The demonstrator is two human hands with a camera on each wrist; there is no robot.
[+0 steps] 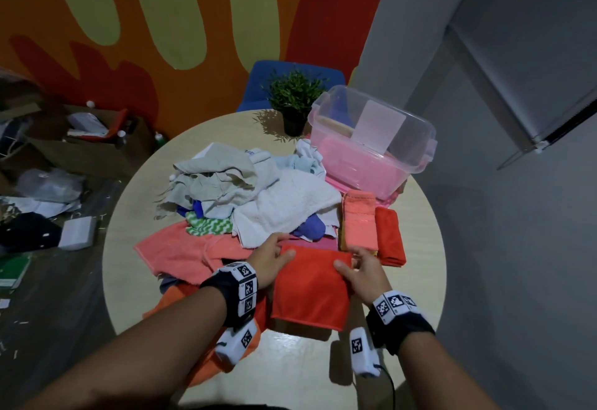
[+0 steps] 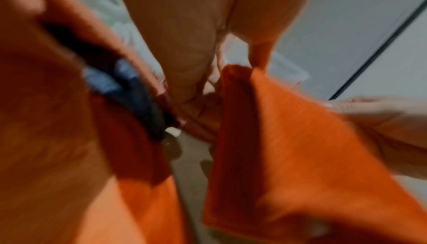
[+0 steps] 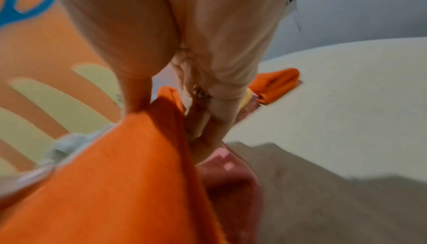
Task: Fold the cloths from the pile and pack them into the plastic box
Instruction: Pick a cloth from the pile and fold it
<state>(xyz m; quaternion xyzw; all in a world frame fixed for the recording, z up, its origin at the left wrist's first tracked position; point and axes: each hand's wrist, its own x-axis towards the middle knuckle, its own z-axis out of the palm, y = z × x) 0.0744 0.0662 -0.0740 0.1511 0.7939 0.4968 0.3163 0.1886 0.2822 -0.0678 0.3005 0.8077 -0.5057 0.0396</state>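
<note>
Presently both hands hold one red-orange cloth [image 1: 310,286] by its far corners, at the near edge of the round table [image 1: 420,280]; left hand [image 1: 269,262] pinches the left corner, thumb on top, fingers underneath; right hand [image 1: 361,272] pinches the right corner likewise; cloth hangs toward the person as a flat rectangle, its lower edge above the tabletop. Wrist views blurred, yet each shows a thumb pressed onto orange fabric [image 2: 289,156] [image 3: 115,184]. Pile of unfolded cloths [image 1: 252,196] lies beyond the hands, mid-table; white, grey, blue, green-zigzag and coral pieces mixed. Folded coral cloth [image 1: 360,220] and folded red cloth [image 1: 391,236] lie side by side, touching, right of the pile. Plastic box [image 1: 371,141] stands at far right, clear with pink contents; potted plant [image 1: 295,96] just beside it on the left.
</note>
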